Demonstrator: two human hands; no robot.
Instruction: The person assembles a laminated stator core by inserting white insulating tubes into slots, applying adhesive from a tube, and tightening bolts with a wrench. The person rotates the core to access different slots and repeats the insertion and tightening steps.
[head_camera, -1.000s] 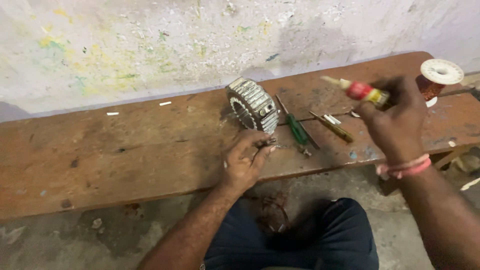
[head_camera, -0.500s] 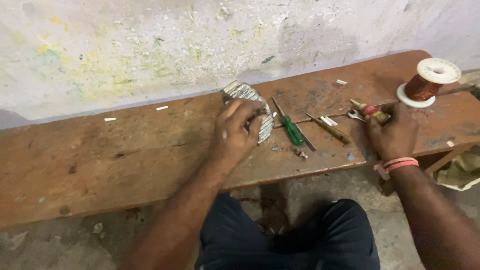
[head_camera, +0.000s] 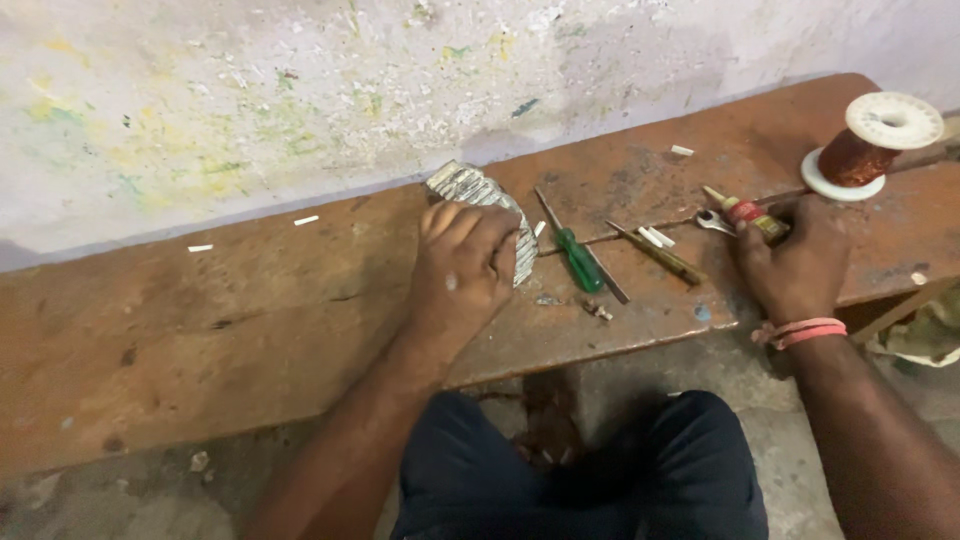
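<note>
Single view only: head-worn camera, looking down and forward from above person's own lap. Faces long wooden bench (head_camera: 200, 330) running across frame, paint-flecked wall (head_camera: 250, 90) right behind it filling top. Close range, arm's reach: left hand (head_camera: 462, 275) near centre, right hand (head_camera: 795, 265) at right, both forearms entering from bottom edge. Dark trousers (head_camera: 580, 470) at bottom centre (camera sits just above knees). Frame slightly tilted, bench rising toward right. Wire spool (head_camera: 870, 145) near right edge. No second view, so no shared area.
</note>
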